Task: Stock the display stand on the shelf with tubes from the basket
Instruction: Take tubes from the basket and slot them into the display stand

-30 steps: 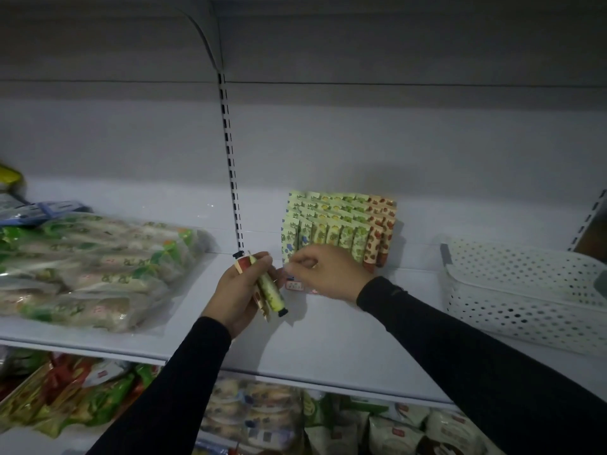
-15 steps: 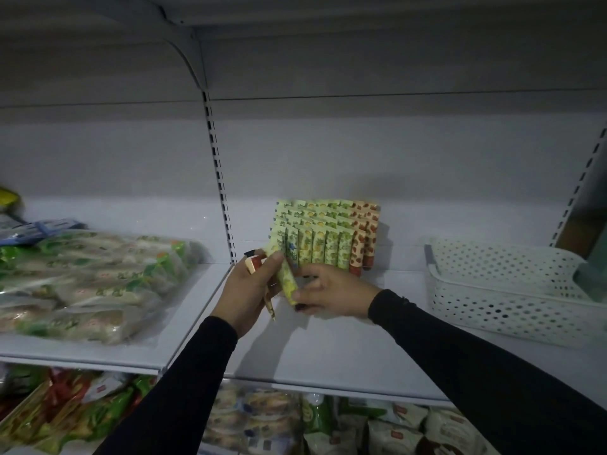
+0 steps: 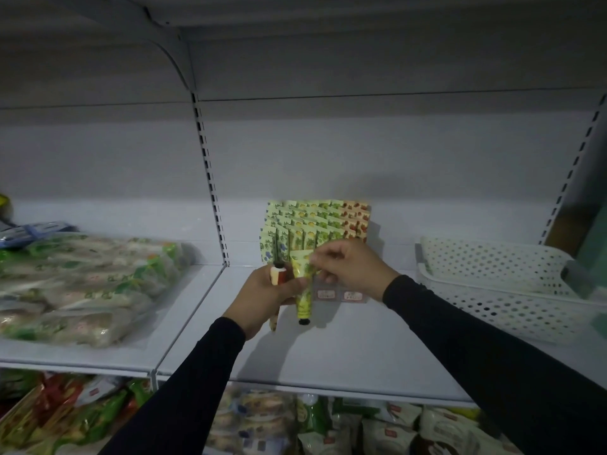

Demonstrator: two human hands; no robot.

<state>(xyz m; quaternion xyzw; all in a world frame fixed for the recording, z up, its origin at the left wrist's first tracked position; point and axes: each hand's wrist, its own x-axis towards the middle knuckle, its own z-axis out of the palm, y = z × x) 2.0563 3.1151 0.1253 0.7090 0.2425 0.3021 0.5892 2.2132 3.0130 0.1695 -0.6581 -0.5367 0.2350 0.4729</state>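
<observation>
Tube [image 3: 303, 292] | both hands pinching it | stand [image 3: 315, 224] behind | basket [image 3: 499, 284] right

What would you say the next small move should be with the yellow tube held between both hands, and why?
Probably lift the yellow tube free with the right hand and slot it into the display stand. The right hand's fingers already pinch its crimped top, the cap points down, and the stand sits just behind. The left hand also grips other tubes, so it should keep those.
</observation>
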